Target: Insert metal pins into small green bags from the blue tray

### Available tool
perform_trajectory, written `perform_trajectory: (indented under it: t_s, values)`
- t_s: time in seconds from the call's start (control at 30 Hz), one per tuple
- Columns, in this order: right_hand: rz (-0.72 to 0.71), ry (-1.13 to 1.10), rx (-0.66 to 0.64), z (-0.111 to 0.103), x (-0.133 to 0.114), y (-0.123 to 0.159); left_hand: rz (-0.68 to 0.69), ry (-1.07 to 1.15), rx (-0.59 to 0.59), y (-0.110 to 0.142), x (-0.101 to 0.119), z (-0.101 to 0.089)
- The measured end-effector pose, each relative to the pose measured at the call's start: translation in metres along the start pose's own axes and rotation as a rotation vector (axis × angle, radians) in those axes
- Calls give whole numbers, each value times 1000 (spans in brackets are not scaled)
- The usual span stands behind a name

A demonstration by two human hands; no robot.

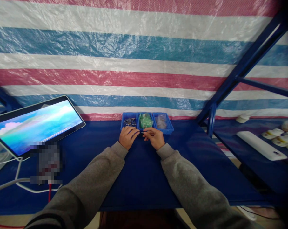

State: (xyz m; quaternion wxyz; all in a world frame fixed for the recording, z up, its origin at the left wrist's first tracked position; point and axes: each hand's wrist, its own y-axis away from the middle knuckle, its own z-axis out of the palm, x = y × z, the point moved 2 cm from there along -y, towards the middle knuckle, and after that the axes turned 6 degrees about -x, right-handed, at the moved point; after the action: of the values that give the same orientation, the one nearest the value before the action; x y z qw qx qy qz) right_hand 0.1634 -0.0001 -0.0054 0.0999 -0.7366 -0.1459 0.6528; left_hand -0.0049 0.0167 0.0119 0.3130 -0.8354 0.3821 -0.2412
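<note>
My left hand (129, 137) and my right hand (155, 137) meet in front of three small blue bins, fingertips pinched close together. Between them is a small thin piece (141, 133), dark with a bright glint; its exact kind is too small to make out. Both hands appear to grip it, one from each side. Just behind the left hand, the left bin (122, 120) holds many small, slim metal pieces like screws or pins. Green plastic bagging (146, 121) fills the middle bin. Clear plastic bagging (161, 122) lies in the right bin.
A lit tablet-like screen (39, 124) leans at the left, with white cables and a blurred-out object (50, 162) before it. Blue metal frame bars (229, 82) rise on the right. Beyond stand a long white box (260, 144) and several white-and-yellow rolls (283, 140). A striped sheet (134, 76) hangs behind.
</note>
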Motion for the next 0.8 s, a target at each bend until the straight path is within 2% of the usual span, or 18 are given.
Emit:
perform_trajectory:
  t_s: [0.17,0.5,0.67,0.8]
  values:
    - [-14,13,-44,2,-5,2,6,11,8,1,-1,2]
    - [9,-3,-35,3,-3,1,17,57,2,0,1,1]
    - [-39,146,20,2,-5,3,-18,46,-6,0,1,0]
    - [-93,279,3,3,-10,5,-28,48,-3,0,0,0]
